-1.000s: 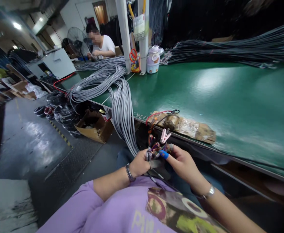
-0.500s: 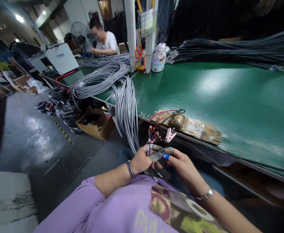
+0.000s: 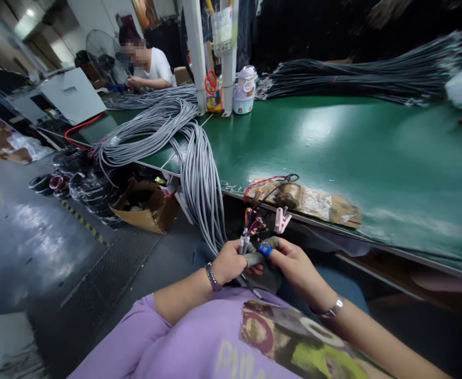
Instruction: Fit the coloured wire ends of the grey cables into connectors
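Note:
My left hand (image 3: pixel 231 263) is closed around several grey cables (image 3: pixel 243 245), whose ends stand up beside its fingers. Thin coloured wires (image 3: pixel 255 225) fan out from those ends, near the table edge. Close by, my right hand (image 3: pixel 294 258) has its thumb and fingers pinched together, with blue tape (image 3: pixel 265 250) around the thumb. Whatever lies in that pinch is too small to make out. Grey covers wrap some fingertips on both hands. Just beyond my hands, a pink clip (image 3: pixel 282 220) sticks out at the table edge.
A taped wooden board (image 3: pixel 347 215) lies along the front of the green table (image 3: pixel 313 142). Coiled grey cable (image 3: pixel 205 173) hangs over the edge at left. Black cable bundles (image 3: pixel 357 79) lie at the back. A co-worker (image 3: pixel 158 68) sits far left; an open carton (image 3: pixel 148 213) is on the floor.
The view has turned slightly right, bringing a white bag at the far right into sight. My right fingers have shifted slightly beside the left hand; the left still holds the cables.

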`<control>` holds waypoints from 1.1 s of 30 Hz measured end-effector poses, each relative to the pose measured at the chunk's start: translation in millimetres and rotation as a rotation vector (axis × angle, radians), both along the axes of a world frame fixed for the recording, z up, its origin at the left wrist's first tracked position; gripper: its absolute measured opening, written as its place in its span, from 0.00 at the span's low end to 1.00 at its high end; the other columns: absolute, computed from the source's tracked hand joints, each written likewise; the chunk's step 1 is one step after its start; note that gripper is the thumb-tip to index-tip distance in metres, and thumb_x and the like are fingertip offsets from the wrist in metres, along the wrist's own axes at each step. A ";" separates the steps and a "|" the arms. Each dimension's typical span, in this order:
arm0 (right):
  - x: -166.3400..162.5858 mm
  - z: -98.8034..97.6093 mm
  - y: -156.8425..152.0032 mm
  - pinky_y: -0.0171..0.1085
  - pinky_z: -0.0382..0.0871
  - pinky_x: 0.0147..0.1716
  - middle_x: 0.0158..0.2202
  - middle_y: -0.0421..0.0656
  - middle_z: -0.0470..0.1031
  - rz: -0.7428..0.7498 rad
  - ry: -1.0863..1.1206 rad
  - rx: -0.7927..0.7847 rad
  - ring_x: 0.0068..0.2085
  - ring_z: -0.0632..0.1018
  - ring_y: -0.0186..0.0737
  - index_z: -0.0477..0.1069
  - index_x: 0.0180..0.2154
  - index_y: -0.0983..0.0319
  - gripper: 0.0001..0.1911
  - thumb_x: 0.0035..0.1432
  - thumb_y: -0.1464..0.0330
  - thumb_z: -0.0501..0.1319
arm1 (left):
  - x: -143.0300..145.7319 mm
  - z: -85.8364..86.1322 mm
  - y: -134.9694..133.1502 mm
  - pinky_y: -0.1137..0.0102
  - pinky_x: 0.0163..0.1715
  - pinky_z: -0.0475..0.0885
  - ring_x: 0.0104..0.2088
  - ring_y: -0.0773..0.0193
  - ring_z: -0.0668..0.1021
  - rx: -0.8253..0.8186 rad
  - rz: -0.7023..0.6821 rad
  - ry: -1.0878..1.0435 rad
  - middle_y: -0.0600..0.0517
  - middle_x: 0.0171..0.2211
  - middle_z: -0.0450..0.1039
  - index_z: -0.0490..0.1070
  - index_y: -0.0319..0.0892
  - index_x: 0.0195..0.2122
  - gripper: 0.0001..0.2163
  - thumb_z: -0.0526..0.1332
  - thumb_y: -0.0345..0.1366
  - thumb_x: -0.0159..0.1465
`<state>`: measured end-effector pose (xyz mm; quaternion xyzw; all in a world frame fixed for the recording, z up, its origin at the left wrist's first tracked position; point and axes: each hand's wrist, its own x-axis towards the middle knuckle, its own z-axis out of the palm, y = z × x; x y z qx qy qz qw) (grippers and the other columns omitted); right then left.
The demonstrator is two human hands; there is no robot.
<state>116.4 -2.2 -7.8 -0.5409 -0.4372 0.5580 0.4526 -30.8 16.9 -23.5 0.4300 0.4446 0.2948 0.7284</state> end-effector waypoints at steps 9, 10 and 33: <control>2.8 5.5 -7.0 0.34 0.61 0.24 0.21 0.39 0.68 0.036 -0.061 0.069 0.24 0.65 0.34 0.71 0.22 0.62 0.17 0.44 0.54 0.67 | -6.4 11.0 1.6 0.76 0.15 0.63 0.16 0.67 0.74 -0.010 0.200 -0.100 0.51 0.19 0.72 0.66 0.38 0.25 0.21 0.69 0.51 0.46; 2.5 6.3 -8.4 0.34 0.62 0.24 0.21 0.39 0.69 0.048 -0.060 0.074 0.24 0.65 0.34 0.71 0.23 0.62 0.17 0.45 0.54 0.67 | -7.4 11.8 0.9 0.77 0.14 0.63 0.16 0.68 0.74 -0.003 0.206 -0.108 0.52 0.19 0.72 0.66 0.38 0.25 0.21 0.69 0.50 0.46; -23.9 43.6 -58.1 0.32 0.60 0.22 0.23 0.37 0.66 0.108 -0.044 0.174 0.24 0.64 0.32 0.67 0.27 0.61 0.11 0.47 0.61 0.64 | -30.3 43.9 -61.2 0.76 0.18 0.67 0.18 0.69 0.75 0.388 0.248 -0.058 0.53 0.20 0.71 0.69 0.37 0.28 0.18 0.68 0.49 0.51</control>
